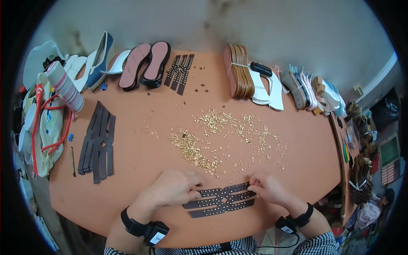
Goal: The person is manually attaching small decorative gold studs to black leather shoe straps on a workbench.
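Observation:
A dark brown cut-out sandal upper (224, 200) lies near the table's front edge, its crossing straps dotted with shiny studs. My left hand (176, 188) is bent over its left end, thumb and fingers closed at the upper strap; the fingertips are partly hidden. At the opposite end, my right hand (268, 188) pinches the tip of the top strap between thumb and fingers. Just beyond both hands, many small gold studs (191, 148) are scattered over the table. Plain brown uppers (97, 144) are stacked on the left, and another studded upper (179, 73) rests at the back.
Pink-topped soles (155, 63) and a blue shoe (102, 59) stand along the back left. Bundled insoles (239, 70) and white pieces (272, 91) sit at the back right. A striped bottle (66, 87) and a red-handled bag (49, 140) crowd the left edge.

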The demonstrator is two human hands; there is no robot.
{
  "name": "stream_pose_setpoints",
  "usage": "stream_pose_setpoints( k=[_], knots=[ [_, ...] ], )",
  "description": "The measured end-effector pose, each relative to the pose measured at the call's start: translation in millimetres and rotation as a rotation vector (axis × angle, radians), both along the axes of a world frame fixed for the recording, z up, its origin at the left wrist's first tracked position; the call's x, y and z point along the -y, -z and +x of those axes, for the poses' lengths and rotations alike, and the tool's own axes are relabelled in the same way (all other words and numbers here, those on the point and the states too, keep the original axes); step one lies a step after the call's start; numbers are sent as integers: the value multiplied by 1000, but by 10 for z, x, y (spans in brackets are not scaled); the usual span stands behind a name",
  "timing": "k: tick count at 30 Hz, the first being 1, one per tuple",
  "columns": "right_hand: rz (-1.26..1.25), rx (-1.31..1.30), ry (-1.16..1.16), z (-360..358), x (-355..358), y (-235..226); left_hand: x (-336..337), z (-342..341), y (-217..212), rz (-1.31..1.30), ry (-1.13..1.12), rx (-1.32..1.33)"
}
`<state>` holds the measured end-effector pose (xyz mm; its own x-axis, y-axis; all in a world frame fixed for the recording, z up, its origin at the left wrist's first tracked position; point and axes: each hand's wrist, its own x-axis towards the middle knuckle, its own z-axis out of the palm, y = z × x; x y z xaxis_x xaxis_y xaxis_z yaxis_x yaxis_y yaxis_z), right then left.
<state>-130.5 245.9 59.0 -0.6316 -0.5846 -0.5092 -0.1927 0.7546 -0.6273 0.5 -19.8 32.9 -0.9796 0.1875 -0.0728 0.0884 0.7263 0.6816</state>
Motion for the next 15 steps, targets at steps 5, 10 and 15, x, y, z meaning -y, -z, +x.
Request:
stream_pose_setpoints(
  k=[5, 10, 15],
  knots=[
    [-132, -205, -40, -150, 337, -106, 35, -33, -17, 41, -27, 61],
    [-139, -477, -228, -309, 668, 109, 50, -10, 8, 49, -53, 13],
    [-51, -577, -239, -308, 831, 138, 48, -27, 48, 80, -53, 22]
  ],
)
